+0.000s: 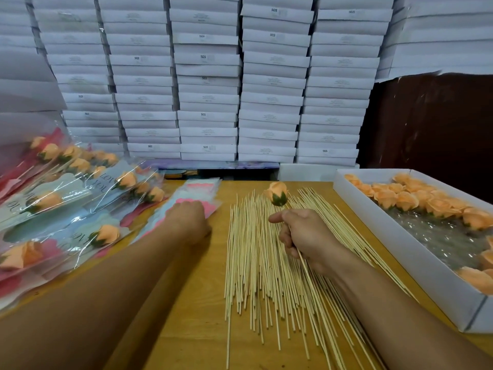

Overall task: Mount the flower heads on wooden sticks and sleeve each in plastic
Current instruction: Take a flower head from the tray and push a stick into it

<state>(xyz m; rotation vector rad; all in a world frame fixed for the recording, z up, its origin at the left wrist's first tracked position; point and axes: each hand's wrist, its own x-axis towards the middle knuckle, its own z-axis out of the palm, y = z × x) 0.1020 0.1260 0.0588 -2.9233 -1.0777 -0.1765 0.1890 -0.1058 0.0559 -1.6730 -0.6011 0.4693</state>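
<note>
The right hand [301, 236] hovers over the middle of the worktop [194, 316], fingers curled round a wooden stick [306, 273] that runs slanting through the fist, its lower end pointing back toward the near edge. On the stick's upper end sits an orange flower head [277, 193] with a green base, held upright above the thumb, which sticks out to the left. The forearm comes in from the near right corner, crossing the loose pile of sticks [253, 263] spread fanwise down the centre of the worktop.

The left hand [188, 221] reaches forward to the left of the pile, knuckles up and fingers bent down onto a stack of plastic sleeves [197, 190] with pink and pale blue prints; whether it pinches one or only presses on it, I cannot tell. Its forearm stretches in from the near left corner.

Along the left edge lies a heap of finished sleeved flowers [66, 198]. Along the right edge stands a long white box [416, 265] holding more orange flower heads [405, 198] on clear film. Stacked white cartons [208, 84] rise behind the far edge.
</note>
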